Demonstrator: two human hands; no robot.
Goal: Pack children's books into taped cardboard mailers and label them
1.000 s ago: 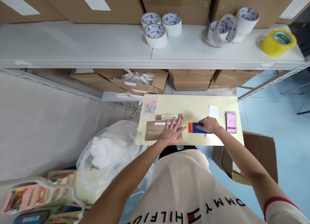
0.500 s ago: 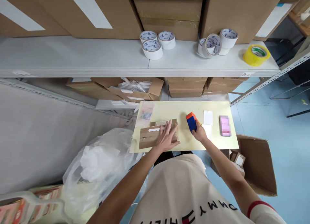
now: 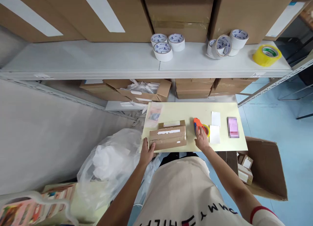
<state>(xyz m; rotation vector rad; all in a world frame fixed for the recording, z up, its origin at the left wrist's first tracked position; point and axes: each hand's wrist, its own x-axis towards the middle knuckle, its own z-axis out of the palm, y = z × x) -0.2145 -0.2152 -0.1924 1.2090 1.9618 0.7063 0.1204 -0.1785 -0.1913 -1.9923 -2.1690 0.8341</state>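
A flat brown cardboard box (image 3: 168, 138) with white labels and clear tape lies on the pale yellow table (image 3: 186, 112). My left hand (image 3: 147, 151) grips the box's near left corner, fingers curled round its edge. My right hand (image 3: 201, 138) is closed on an orange and blue tape dispenser (image 3: 199, 125) with a yellow tape roll, standing on the table just right of the box.
Two white slips (image 3: 215, 128) and a pink phone (image 3: 232, 127) lie at the table's right. A small plastic bag (image 3: 153, 112) lies at its far left. Tape rolls (image 3: 163, 46) and a yellow roll (image 3: 267, 55) sit on the shelf. An open carton (image 3: 264, 167) stands right, a plastic sack (image 3: 110, 157) left.
My left hand slid from the top of the box to its near left corner. My right hand brought the tape dispenser down onto the table beside the box.
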